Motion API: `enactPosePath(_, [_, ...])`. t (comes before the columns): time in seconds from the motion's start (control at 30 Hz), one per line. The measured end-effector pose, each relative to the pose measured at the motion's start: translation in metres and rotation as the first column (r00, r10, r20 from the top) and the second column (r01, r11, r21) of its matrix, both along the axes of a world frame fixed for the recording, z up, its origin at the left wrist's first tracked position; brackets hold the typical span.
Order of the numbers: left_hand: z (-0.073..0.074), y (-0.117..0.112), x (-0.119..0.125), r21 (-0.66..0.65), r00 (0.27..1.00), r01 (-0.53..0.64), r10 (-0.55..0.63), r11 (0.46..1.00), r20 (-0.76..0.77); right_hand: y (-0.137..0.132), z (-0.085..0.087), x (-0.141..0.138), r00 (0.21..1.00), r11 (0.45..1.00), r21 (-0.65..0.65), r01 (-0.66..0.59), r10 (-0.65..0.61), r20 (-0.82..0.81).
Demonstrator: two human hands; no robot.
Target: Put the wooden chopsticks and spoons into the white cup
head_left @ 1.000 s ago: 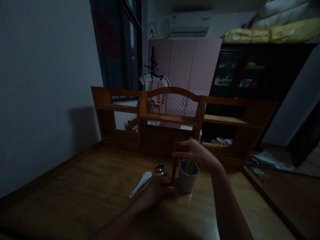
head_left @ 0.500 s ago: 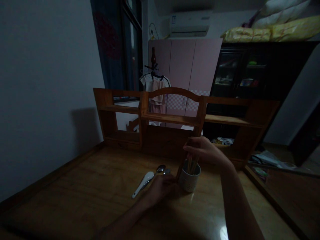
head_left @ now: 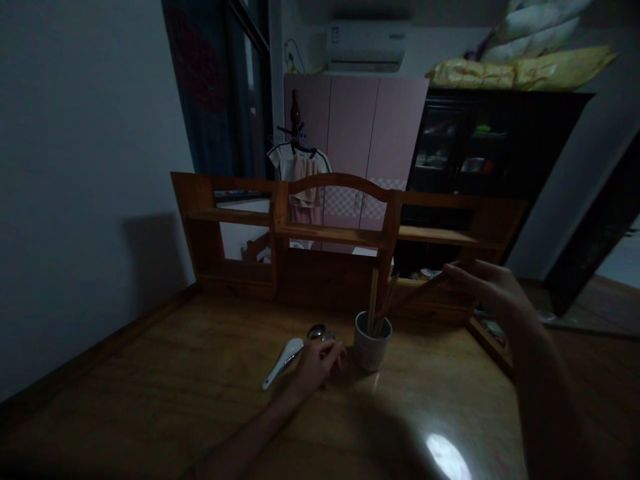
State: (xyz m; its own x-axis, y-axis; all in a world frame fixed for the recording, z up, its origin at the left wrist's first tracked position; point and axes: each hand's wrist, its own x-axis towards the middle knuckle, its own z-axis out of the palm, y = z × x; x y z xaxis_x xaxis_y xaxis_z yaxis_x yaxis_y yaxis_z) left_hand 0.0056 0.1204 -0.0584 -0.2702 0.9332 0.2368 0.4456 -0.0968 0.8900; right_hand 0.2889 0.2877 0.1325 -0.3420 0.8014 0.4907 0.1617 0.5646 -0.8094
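Observation:
A pale cup with a perforated pattern (head_left: 370, 350) stands upright on the wooden desk, with several light chopsticks (head_left: 373, 300) leaning in it. To its right, my right hand (head_left: 483, 283) is raised and pinches the end of dark brown chopsticks (head_left: 423, 288), which slant down to the cup's mouth; whether it is one or a pair I cannot tell. My left hand (head_left: 317, 363) is low over the desk, left of the cup, its fingers loosely bent and apart with nothing visible in them. Beside it lie a white spoon (head_left: 283, 362) and metal spoons (head_left: 316, 331), partly hidden by the hand.
A wooden shelf unit (head_left: 330, 233) runs along the desk's back edge, behind the cup. A white wall (head_left: 90, 200) borders the left side. At the right, a raised wooden rim (head_left: 493, 347) edges the desk. Beyond stand a pink wardrobe (head_left: 350, 127) and a dark cabinet (head_left: 520, 147).
My right hand has moved right, away from above the cup, tilting the dark chopsticks. My left hand has drawn back from the cup and the chopsticks' lower end. The view has turned slightly right.

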Motion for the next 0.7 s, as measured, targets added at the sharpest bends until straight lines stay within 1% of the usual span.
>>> enactPosePath(0.07, [-0.001,0.0,0.001,-0.009,1.0,0.005,-0.005,1.0,-0.015,-0.002,-0.01,-0.01,0.998,0.999,-0.01,-0.053,0.053,0.037])
enactPosePath(0.17, [-0.002,-0.001,0.003,0.037,0.999,0.022,-0.021,0.999,-0.037,-0.001,-0.023,-0.025,0.987,0.99,-0.03,-0.136,0.138,0.082])
enactPosePath(0.23, [-0.003,-0.002,0.003,0.066,0.998,0.029,-0.025,0.997,-0.052,0.002,-0.033,-0.034,0.982,0.986,-0.053,-0.156,0.161,0.102])
enactPosePath(0.4, [-0.005,-0.002,0.001,0.08,0.997,0.013,-0.006,0.997,-0.081,0.013,-0.057,-0.049,0.965,0.967,-0.131,-0.219,0.234,0.115])
enactPosePath(0.47, [-0.006,0.0,-0.001,0.09,0.995,0.001,0.008,0.996,-0.096,0.017,-0.063,-0.053,0.955,0.958,-0.147,-0.245,0.264,0.133])
enactPosePath(0.63, [-0.008,0.002,-0.005,0.094,0.996,-0.01,0.018,0.996,-0.084,0.021,-0.072,-0.058,0.949,0.954,-0.145,-0.262,0.282,0.141])
enactPosePath(0.7, [-0.008,0.002,-0.005,0.092,0.997,-0.009,0.015,0.996,-0.074,0.023,-0.076,-0.06,0.948,0.947,-0.183,-0.264,0.29,0.13])
